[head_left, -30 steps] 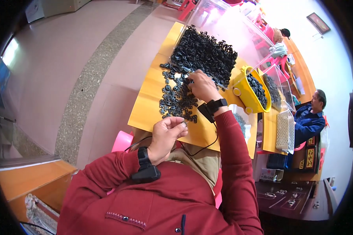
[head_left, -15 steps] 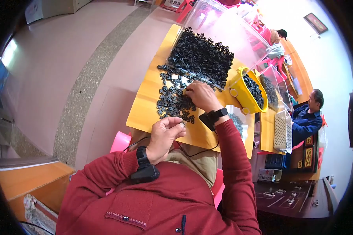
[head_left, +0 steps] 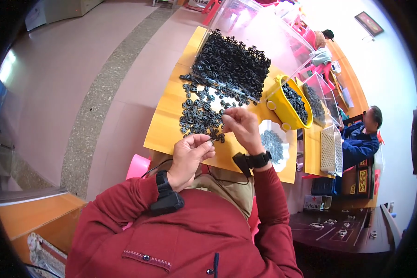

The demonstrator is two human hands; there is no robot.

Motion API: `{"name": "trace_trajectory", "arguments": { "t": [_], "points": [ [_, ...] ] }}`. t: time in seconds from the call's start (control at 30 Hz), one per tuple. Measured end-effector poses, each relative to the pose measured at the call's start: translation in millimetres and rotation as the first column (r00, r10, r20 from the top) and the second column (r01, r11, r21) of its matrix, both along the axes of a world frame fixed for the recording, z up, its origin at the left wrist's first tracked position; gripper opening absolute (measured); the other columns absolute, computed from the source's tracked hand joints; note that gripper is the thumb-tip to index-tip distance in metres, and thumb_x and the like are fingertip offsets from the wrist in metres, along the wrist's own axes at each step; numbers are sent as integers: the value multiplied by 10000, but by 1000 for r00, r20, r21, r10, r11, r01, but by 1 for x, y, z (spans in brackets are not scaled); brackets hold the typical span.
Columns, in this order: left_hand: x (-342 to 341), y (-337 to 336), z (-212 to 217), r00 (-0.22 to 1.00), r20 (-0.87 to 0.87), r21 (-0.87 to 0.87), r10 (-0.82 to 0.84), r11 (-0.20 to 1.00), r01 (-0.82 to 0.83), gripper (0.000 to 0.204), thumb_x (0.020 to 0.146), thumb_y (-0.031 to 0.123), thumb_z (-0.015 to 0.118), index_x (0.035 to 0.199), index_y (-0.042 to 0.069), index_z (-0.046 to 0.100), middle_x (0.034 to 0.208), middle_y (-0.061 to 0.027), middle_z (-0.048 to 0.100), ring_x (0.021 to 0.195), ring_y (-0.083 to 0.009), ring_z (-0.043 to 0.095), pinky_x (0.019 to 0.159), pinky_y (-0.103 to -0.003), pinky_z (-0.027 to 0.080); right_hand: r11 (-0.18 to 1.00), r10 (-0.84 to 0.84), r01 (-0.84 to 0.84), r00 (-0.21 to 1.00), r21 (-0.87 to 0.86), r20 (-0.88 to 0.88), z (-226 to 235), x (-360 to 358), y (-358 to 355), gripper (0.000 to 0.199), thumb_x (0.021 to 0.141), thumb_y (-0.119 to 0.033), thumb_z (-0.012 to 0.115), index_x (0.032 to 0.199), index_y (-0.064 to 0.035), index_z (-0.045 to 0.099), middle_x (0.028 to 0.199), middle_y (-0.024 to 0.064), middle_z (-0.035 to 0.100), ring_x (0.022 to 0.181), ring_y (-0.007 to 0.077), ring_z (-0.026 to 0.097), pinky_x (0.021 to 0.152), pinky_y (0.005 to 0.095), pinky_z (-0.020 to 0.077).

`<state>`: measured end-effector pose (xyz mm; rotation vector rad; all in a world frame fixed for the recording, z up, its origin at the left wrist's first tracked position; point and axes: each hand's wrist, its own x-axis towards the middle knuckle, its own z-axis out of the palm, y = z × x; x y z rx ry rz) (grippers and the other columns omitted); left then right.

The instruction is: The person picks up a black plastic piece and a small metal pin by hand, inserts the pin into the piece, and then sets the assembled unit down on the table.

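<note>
My left hand (head_left: 190, 155) is closed in a pinch at the table's near edge, with a small black plastic part barely showing at its fingertips. My right hand (head_left: 245, 129) hovers just to the right of a spread of loose black plastic parts (head_left: 197, 116). Its thumb and fingers are pressed together; what they hold, if anything, is too small to tell. Beyond the loose parts, a clear plastic bin (head_left: 227, 90) lies with its heap of the same black parts (head_left: 231, 62). A white scalloped dish (head_left: 282, 139) of small silvery pieces (head_left: 272, 144) sits right of my right wrist.
A yellow tub (head_left: 282, 109) with black parts stands at the table's right side. Past it are another clear bin (head_left: 317, 102) and a white perforated basket (head_left: 331, 150) on a second table. A co-worker in dark blue (head_left: 359, 141) sits there. A cable (head_left: 227, 180) hangs by my lap.
My right hand has drawn back from the loose parts, slightly right and nearer me, fingers still together. My left hand keeps its pinch. The whole view has shifted slightly.
</note>
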<state>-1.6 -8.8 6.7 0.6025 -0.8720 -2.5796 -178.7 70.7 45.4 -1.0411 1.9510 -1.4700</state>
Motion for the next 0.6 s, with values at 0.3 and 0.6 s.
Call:
{"name": "trace_trajectory", "arguments": {
  "t": [0.3,0.6],
  "points": [
    [-1,4,-3,1000,17,-4,-26,1000,26,115,918,29,588,1030,2,577,926,-57,617,824,-127,623,776,-259,551,986,-82,148,837,-80,541,-13,35,56,234,896,-26,619,1122,32,605,885,67,660,780,143,659,712,271,576],
    [-2,6,-2,999,27,-9,-43,999,44,124,916,30,592,1035,1,573,925,-52,612,838,-131,622,781,-258,550,980,-95,179,793,-81,602,-29,53,72,236,888,-25,634,1116,31,616,901,78,677,753,132,661,689,260,564]
  ]
}}
